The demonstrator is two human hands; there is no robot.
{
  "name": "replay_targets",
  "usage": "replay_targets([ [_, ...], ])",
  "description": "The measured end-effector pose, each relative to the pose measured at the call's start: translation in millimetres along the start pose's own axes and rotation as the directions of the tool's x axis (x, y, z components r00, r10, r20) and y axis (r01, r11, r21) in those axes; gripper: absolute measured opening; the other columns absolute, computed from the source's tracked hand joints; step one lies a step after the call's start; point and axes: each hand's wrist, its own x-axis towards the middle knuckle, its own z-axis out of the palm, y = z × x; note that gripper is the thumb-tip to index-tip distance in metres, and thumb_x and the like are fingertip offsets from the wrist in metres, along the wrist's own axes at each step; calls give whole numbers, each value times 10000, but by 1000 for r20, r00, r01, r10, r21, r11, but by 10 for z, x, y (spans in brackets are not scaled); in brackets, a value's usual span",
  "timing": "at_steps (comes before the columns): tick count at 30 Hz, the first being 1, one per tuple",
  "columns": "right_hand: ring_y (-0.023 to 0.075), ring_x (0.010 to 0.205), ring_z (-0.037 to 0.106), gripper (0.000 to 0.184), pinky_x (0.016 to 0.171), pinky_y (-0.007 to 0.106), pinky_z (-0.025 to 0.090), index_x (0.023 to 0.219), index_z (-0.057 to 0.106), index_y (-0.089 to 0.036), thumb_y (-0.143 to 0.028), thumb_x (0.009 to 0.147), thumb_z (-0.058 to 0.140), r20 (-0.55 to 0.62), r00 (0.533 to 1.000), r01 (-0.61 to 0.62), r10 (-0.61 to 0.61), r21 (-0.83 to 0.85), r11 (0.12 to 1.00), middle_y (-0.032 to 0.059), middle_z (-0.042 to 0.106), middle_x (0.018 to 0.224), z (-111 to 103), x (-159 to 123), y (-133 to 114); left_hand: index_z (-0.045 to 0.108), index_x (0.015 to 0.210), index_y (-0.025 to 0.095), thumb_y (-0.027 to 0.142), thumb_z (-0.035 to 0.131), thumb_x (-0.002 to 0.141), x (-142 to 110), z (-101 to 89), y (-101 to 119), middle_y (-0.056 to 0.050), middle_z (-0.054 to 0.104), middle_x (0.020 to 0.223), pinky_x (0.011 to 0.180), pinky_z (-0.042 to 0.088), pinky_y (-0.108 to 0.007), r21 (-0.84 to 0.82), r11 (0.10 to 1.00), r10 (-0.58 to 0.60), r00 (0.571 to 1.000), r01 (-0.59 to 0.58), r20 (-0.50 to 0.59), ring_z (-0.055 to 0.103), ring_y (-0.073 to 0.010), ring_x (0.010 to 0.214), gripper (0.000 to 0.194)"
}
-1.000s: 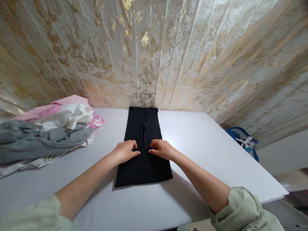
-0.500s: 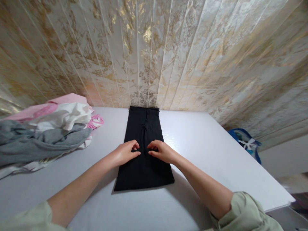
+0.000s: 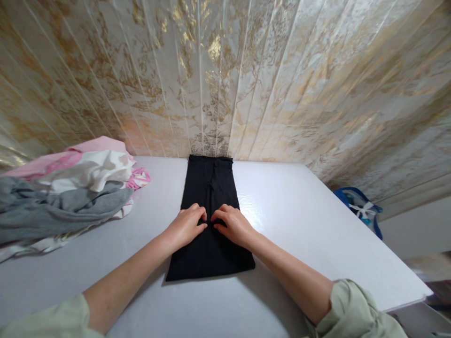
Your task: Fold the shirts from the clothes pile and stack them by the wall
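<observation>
A folded black pair of trousers (image 3: 211,258) lies lengthwise on the white table, its narrow waistband end toward the curtain and its wider end toward me. From the left, my left hand (image 3: 190,224) rests on the middle of the fabric, with fingers curled and thumb drawn in, closed on the black cloth. My right hand (image 3: 233,225) mirrors it, also closed on the cloth, its fingertips only a small gap from the left ones. Any fabric between the fingers is hard to make out against the black.
At the left lies a heap of clothes (image 3: 81,188) in pink, white and grey. The white table (image 3: 299,225) meets a patterned gold-and-white curtain (image 3: 218,84) at the back. Beyond its right edge is a blue bag (image 3: 362,211).
Both hands have lowered onto the black trousers and moved slightly closer together, with the gaps between thumbs and fingers narrower. The trousers have barely shifted.
</observation>
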Motion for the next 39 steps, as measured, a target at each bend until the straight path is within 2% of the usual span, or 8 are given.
replay_targets([
  [3,197,958,575,178,836,327,435,967,648,-225,-140,815,683,-12,1000,-21,21,-11,1000,28,575,997,38,4,-14,568,844,217,195,564,809,9,11,27,-26,558,940,800,446,-319,24,1000,-7,1000,7,9,597,-197,857,41],
  [9,146,962,586,256,843,286,473,1024,598,-230,-79,819,633,-71,997,45,-29,220,974,26,522,1125,-40,-58,-8,552,923,233,187,547,823,-70,-12,3,-19,546,987,833,459,-310,-51,998,27,999,-30,-47,597,-185,908,110],
  [16,190,1014,567,198,894,338,454,924,622,-212,-93,786,699,-15,998,69,-68,35,997,39,574,1063,-7,-87,39,582,891,202,179,555,827,-127,14,65,-55,559,999,856,435,-360,91,996,26,1000,-25,-11,570,-228,973,73],
  [20,188,992,559,180,866,326,452,909,611,-205,-112,790,709,-8,997,76,-76,7,997,38,584,1036,0,-87,44,557,806,203,150,529,818,-109,26,61,-54,551,973,835,433,-345,67,997,30,1000,-30,0,555,-220,946,61],
  [27,179,970,549,179,860,310,442,877,590,-194,-97,785,709,-12,996,85,-85,3,996,35,582,1016,-2,-95,56,538,788,203,160,532,795,-135,18,58,-59,550,986,835,422,-363,26,998,50,999,-50,1,543,-237,957,44],
  [32,175,967,549,144,845,296,432,832,576,-195,-88,806,668,-35,995,99,-99,13,995,29,582,991,18,-83,71,513,758,213,154,485,801,-118,48,40,-29,542,901,784,430,-326,-107,992,56,996,-63,-74,553,-193,851,78],
  [35,161,933,561,132,813,279,440,866,567,-197,-80,833,617,-58,997,58,-54,59,997,25,583,972,8,-75,62,496,773,220,182,465,830,-94,93,-2,-16,545,868,755,430,-316,-169,984,22,990,-47,-142,555,-180,803,75],
  [39,169,944,563,126,820,289,438,926,586,-209,-122,847,633,-40,998,46,-44,49,998,29,586,988,-11,-71,50,469,777,230,177,463,841,-72,152,-39,-10,560,827,736,422,-315,-124,991,31,982,-55,-184,561,-189,813,84],
])
